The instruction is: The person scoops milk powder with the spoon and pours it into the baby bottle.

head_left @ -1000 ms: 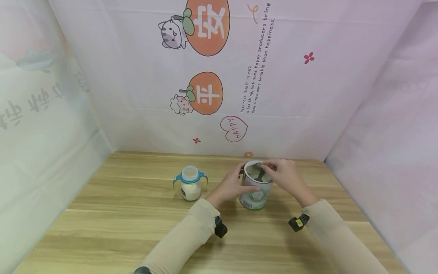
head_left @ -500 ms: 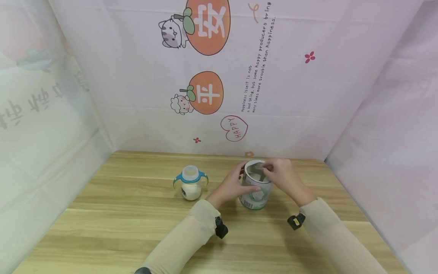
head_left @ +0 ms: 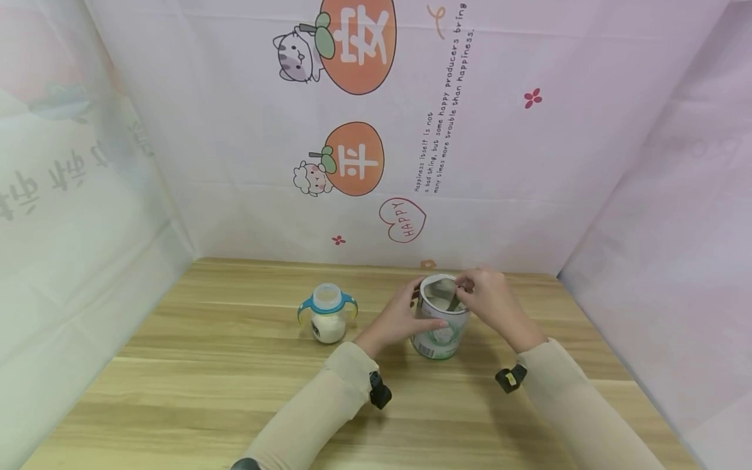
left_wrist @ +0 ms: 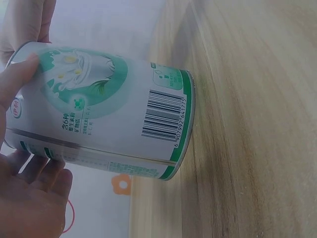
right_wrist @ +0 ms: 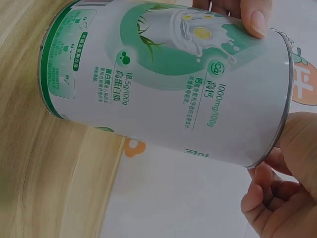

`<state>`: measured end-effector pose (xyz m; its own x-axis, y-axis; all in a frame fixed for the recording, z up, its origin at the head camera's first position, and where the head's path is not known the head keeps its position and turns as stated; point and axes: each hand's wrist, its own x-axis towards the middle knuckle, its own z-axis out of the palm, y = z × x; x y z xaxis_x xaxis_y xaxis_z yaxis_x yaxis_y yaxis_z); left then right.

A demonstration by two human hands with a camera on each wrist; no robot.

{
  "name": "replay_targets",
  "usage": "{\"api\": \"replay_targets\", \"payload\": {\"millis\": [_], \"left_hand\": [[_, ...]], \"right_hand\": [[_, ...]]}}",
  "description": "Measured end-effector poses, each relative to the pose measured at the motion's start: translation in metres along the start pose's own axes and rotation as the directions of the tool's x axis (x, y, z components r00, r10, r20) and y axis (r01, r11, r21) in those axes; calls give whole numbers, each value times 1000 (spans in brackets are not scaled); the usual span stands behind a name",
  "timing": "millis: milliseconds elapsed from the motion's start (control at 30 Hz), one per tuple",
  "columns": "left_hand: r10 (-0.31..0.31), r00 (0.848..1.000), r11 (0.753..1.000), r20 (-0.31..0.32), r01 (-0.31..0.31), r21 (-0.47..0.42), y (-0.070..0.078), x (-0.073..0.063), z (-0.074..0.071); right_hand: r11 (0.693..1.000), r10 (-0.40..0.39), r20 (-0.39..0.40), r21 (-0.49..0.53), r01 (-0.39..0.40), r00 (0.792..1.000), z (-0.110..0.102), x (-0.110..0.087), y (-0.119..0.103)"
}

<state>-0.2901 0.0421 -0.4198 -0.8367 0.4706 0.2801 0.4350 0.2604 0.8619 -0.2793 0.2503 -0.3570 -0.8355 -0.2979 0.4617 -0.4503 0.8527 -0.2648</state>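
Head view: smooth cylindrical metal tin (head_left: 439,326) stands on wood-grain bench (head_left: 235,391); left hand (head_left: 399,320) wraps its nine-o'clock side, right hand (head_left: 490,301) pinches slim scoop (head_left: 453,302) inside.

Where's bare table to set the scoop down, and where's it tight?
Free: the wood between the bottle and the left curtain, the near strip by the sleeves, and right of the right hand to the curtain. Tight: round the can, gripped by the left hand, scoop inside.
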Motion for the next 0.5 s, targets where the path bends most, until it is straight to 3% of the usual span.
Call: {"api": "replay_targets", "payload": {"millis": [500], "left_hand": [[3, 1000, 1000, 1, -3, 15, 3, 0, 0]], "right_hand": [[1000, -13, -44, -5, 13, 999, -2, -2, 4]]}}
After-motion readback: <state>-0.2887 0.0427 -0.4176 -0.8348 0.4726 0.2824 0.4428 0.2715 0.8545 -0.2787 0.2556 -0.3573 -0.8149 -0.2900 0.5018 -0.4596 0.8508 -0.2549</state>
